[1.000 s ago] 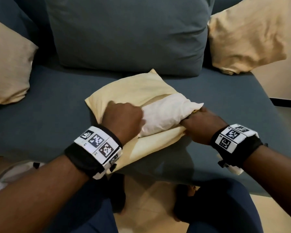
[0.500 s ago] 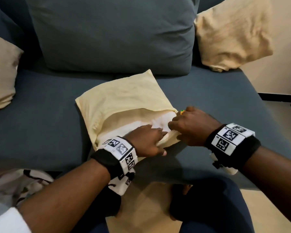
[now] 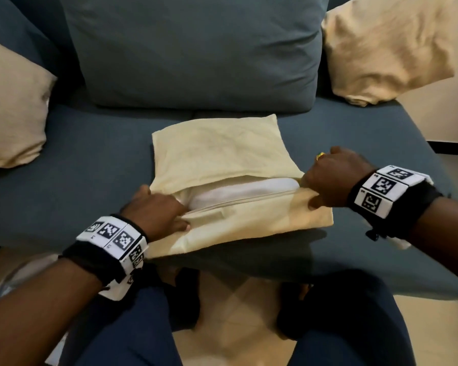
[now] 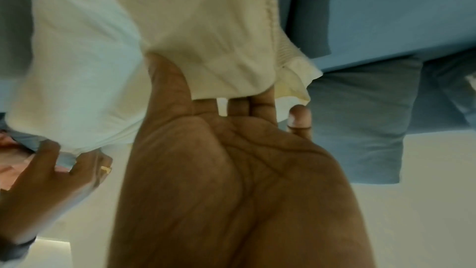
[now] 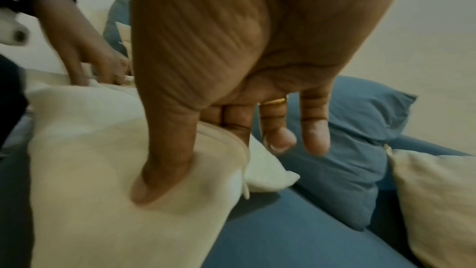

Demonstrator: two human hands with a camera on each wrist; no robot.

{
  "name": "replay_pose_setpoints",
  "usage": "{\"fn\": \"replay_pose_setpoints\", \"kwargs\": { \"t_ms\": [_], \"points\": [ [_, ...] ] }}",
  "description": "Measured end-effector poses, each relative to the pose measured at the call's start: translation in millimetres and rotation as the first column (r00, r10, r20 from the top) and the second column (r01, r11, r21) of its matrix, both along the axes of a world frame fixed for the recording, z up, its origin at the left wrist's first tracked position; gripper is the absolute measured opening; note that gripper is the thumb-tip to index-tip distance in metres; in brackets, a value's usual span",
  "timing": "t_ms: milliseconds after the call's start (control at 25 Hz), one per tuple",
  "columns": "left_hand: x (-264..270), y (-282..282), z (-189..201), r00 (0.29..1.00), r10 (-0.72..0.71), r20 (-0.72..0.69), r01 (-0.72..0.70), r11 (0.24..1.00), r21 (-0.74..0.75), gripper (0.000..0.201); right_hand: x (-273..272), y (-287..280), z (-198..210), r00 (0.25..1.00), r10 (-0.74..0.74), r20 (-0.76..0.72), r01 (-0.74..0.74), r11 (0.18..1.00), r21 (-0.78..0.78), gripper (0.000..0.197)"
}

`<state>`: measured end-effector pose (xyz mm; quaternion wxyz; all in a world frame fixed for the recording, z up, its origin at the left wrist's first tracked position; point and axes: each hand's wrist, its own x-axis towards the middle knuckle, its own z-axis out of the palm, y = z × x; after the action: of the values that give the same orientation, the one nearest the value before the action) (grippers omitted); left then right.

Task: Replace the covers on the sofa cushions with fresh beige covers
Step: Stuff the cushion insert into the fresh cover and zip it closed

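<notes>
A beige cover lies flat on the blue sofa seat, its open side facing me. The white inner cushion shows as a strip inside the opening. My left hand grips the lower flap at the opening's left end. In the left wrist view its thumb lies on the cover and its fingers are tucked behind the fabric. My right hand pinches the right end. There its thumb presses on the cover, two fingers reach inside, and a corner of the white cushion pokes out.
A large blue back cushion stands behind the cover. Beige-covered cushions lean at the sofa's left and right ends. My knees in dark trousers are against the seat's front edge, with tan floor between them.
The white cushion, which stuck out of the cover, now lies inside it. My hands have moved apart to the two ends of the opening and the cover lies flatter.
</notes>
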<state>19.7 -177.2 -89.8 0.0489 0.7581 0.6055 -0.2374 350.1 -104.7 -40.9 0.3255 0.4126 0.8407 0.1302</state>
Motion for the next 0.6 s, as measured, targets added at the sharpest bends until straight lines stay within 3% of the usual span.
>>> {"fn": "replay_pose_setpoints", "kwargs": {
  "t_ms": [120, 200, 360, 400, 440, 560, 600],
  "points": [
    [-2, 14, -2, 0.967, -0.045, -0.253, 0.043, 0.999, -0.012, 0.061, -4, -22, -15, 0.995, -0.064, -0.071, 0.054, 0.989, -0.136, 0.047],
    [-9, 20, 0, 0.939, -0.01, -0.344, -0.009, 0.998, -0.055, 0.064, 0, -25, -23, 0.973, -0.056, -0.222, 0.014, 0.982, -0.186, 0.041],
    [-13, 24, 8, 0.909, -0.027, -0.415, -0.003, 0.998, -0.07, 0.034, 14, -32, -37, 0.829, -0.097, -0.551, -0.016, 0.98, -0.197, 0.04],
    [-10, 23, 10, 0.913, -0.03, -0.406, 0.001, 0.997, -0.072, 0.028, 16, -35, -43, 0.745, -0.108, -0.659, -0.024, 0.982, -0.188, 0.039],
    [-6, 22, 13, 0.926, -0.004, -0.377, -0.026, 0.997, -0.074, 0.029, 19, -39, -48, 0.615, -0.165, -0.771, 0.009, 0.979, -0.202, 0.04],
    [17, 17, 31, 0.978, 0.093, -0.188, -0.102, 0.994, -0.043, 0.033, 25, -39, -53, 0.08, -0.402, -0.912, 0.249, 0.894, -0.372, 0.047],
    [29, 15, 37, 0.986, 0.104, -0.128, -0.104, 0.995, 0.001, 0.029, 28, -33, -54, -0.032, -0.423, -0.906, 0.33, 0.851, -0.409, 0.043]
  ]
}}
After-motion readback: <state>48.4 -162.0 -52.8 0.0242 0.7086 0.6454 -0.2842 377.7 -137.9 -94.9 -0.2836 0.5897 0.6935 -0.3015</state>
